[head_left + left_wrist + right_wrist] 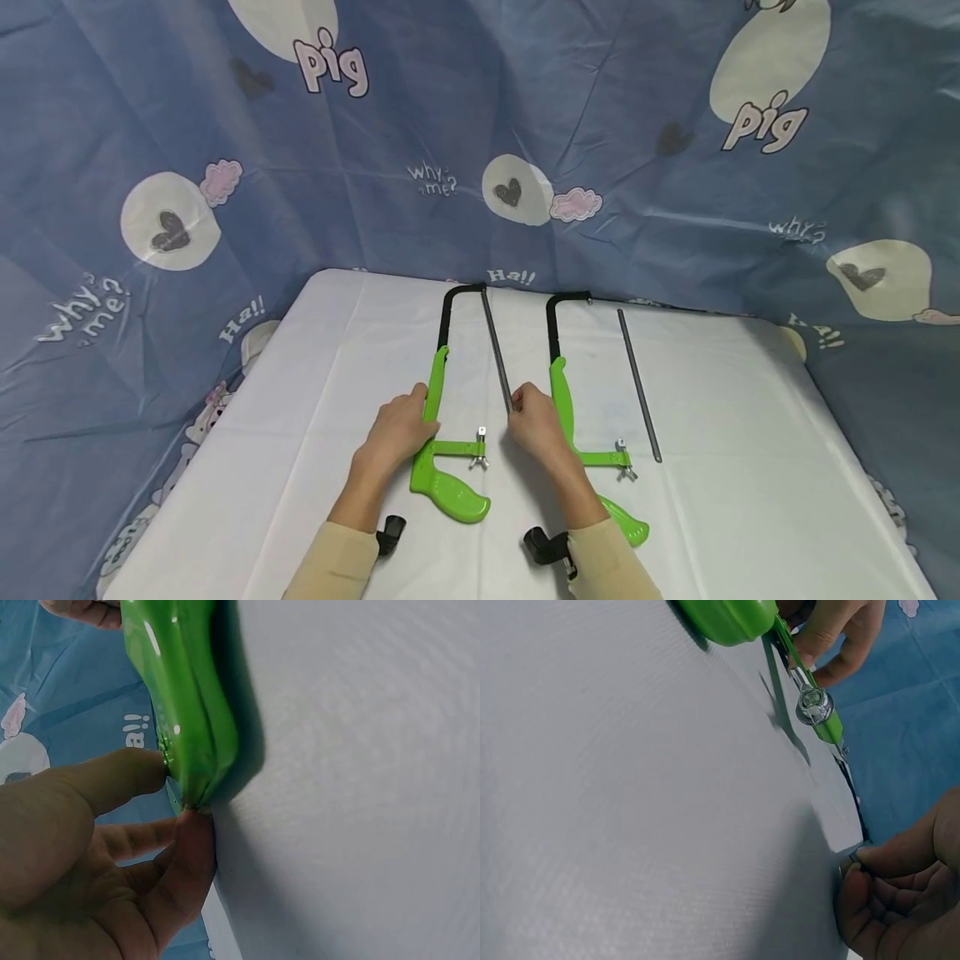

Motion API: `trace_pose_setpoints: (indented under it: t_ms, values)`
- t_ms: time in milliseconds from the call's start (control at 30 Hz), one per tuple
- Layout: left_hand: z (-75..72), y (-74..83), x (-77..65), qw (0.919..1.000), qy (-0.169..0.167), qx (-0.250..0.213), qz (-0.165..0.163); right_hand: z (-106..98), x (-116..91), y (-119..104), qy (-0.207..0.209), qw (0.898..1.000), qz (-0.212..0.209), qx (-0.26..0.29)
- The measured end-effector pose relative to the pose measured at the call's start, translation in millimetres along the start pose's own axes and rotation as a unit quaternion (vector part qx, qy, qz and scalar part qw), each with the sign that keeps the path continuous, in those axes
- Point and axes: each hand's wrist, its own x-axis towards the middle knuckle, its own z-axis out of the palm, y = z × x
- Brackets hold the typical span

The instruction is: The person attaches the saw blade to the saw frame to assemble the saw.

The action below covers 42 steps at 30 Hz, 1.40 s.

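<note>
Left hand (pixel 405 423) gripped the left saw's green frame (pixel 437 379) on the white table (pixel 750 417), right hand (pixel 536 421) pinched the blade (pixel 497 350) by its near end, far end at the frame's black tip (pixel 477 287), so keeping everything steady probably mattered most tbh.

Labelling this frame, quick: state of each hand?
Left hand: closed, holding the leftmost green-and-black saw frame.
Right hand: closed, pinching the near end of a dark strip.
</note>
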Motion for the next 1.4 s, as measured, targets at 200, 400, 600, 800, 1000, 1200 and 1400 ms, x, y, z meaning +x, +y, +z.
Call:
trace_pose_setpoints:
  t_ms: [200, 400, 600, 800, 1000, 1200, 1400]
  values:
    - [1.0, 0.7, -1.5, 1.0, 0.004, 0.0, 0.001, -0.3, 1.9, 1.7, -0.008, 1.0, 0.012, 0.009]
    - [1.3, -0.1, -1.2, 0.9998, 0.015, -0.001, 0.009, -1.7, 3.1, 1.0, -0.016, 0.999, 0.019, 0.033]
    - [1.9, 1.2, -0.3, 0.9998, 0.016, -0.003, 0.015, -3.6, 4.1, 0.4, -0.017, 0.998, 0.022, 0.059]
    - [2.6, -0.1, -1.2, 0.9997, 0.018, 0.002, 0.015, -4.8, 2.5, 1.6, -0.03, 0.996, 0.004, 0.078]
    - [5.1, -2.5, -0.4, 0.9997, 0.021, 0.002, 0.016, -3.9, 2.9, 2.5, -0.049, 0.994, 0.002, 0.094]
    - [5.5, -1.9, -1.0, 0.9995, 0.025, 0.005, 0.018, -2.5, 5.2, 3.0, -0.063, 0.985, 0.016, 0.158]
    - [5.1, -1.1, -0.2, 0.9996, 0.022, 0.011, 0.016, -3.5, 7.0, 0.4, -0.067, 0.975, 0.029, 0.209]
